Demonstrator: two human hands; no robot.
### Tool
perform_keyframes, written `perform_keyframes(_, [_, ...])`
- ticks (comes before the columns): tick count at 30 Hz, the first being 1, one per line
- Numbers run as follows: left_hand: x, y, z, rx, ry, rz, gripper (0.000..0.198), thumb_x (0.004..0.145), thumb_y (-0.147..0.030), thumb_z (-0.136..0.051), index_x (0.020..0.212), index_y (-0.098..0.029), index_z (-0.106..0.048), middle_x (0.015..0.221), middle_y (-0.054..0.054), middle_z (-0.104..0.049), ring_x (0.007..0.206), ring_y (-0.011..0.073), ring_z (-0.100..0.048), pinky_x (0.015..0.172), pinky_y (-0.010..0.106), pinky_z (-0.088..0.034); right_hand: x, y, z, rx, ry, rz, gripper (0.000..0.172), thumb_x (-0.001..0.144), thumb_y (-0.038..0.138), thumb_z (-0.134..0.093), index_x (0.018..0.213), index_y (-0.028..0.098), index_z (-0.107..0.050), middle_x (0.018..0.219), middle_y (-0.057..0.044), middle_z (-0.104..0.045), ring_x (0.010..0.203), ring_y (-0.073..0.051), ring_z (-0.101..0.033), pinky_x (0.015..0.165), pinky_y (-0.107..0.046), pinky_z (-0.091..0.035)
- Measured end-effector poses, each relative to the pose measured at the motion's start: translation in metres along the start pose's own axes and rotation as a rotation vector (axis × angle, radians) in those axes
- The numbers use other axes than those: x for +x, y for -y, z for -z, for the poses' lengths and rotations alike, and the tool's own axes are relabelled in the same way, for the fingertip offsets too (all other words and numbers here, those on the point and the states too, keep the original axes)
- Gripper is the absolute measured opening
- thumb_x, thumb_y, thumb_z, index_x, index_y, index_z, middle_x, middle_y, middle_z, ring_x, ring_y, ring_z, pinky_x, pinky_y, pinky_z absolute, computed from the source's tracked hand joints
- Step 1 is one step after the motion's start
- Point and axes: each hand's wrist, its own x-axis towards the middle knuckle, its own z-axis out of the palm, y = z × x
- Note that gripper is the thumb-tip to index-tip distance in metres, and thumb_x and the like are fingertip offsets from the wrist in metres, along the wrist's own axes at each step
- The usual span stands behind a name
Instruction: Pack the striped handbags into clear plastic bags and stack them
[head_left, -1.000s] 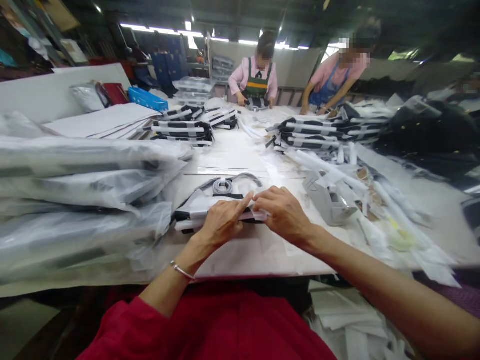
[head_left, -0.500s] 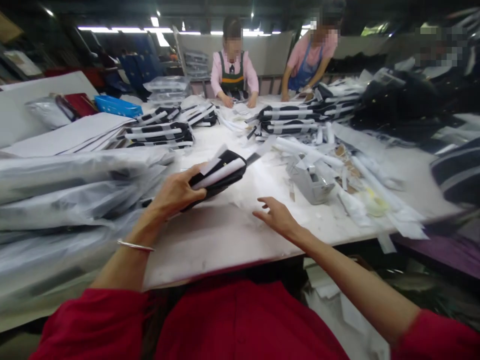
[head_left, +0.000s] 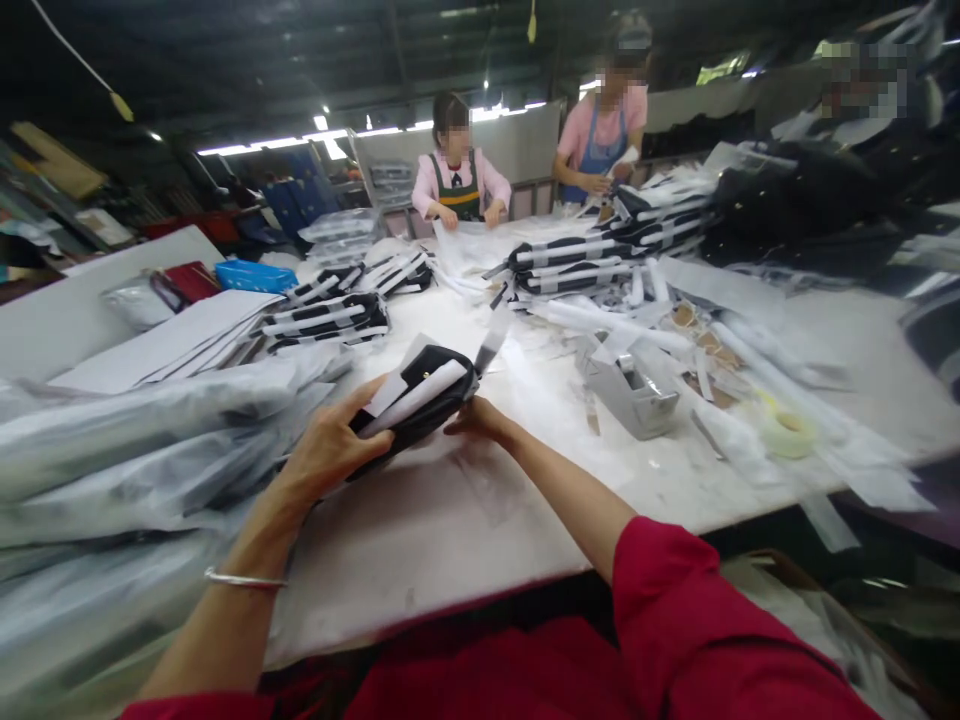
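Observation:
My left hand (head_left: 341, 435) is closed round the left part of a black bag (head_left: 409, 430), thumb on top. The bag is tilted above the near part of the table, with a strip of white wrapping (head_left: 420, 398) along it. A clear strip (head_left: 491, 340) sticks up from its right end. At that end my right hand (head_left: 480, 418) grips the bag's lower edge, its fingers partly hidden behind it. To the right stands a grey tape dispenser (head_left: 634, 390).
Plastic-wrapped bundles (head_left: 150, 450) are piled at left on the table (head_left: 420, 540). Stacks of black bags with white wrapping (head_left: 570, 265) lie farther back. A yellowish tape roll (head_left: 784, 428) and loose white strips are at right. Two people (head_left: 459, 190) work across the table.
My right hand has moved left from above the table to the bag's right end and closed on it. The left hand still holds the bag. The view has tilted up.

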Motion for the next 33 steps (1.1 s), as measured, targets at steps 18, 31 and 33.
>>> perform_keyframes(18, [-0.088,-0.011,-0.138,0.258,-0.221,-0.597,0.052,0.092,-0.013,-0.05,0.143,-0.027,-0.045,0.148,0.009,-0.048,0.138,0.0266,-0.042,0.113,0.051,-0.034,-0.195,0.016,-0.022,0.838,-0.067,-0.768,0.04,0.062,0.036,-0.082,0.094,0.016,-0.067,0.082,-0.006,-0.073,0.063,-0.017,-0.069,0.055,-0.027,-0.057])
perform_keyframes(31, [-0.079,-0.033,-0.155,-0.05,-0.258,-0.597,0.035,0.094,-0.01,-0.046,0.126,-0.018,-0.059,0.129,0.014,-0.061,0.113,0.022,-0.061,0.093,0.037,-0.053,-0.229,0.031,-0.026,0.486,0.138,-0.709,0.029,0.061,0.036,-0.075,0.067,0.018,-0.054,0.054,0.002,-0.064,0.049,-0.016,-0.065,0.045,-0.023,-0.051])
perform_keyframes(33, [-0.082,-0.031,-0.159,-0.053,-0.23,-0.605,0.037,0.093,-0.009,-0.047,0.128,-0.019,-0.057,0.127,0.012,-0.063,0.113,0.0213,-0.061,0.093,0.037,-0.053,-0.228,0.049,0.001,0.368,0.365,-0.687,0.022,0.067,0.036,-0.072,0.068,0.018,-0.059,0.056,0.0,-0.066,0.045,-0.014,-0.063,0.041,-0.02,-0.046])
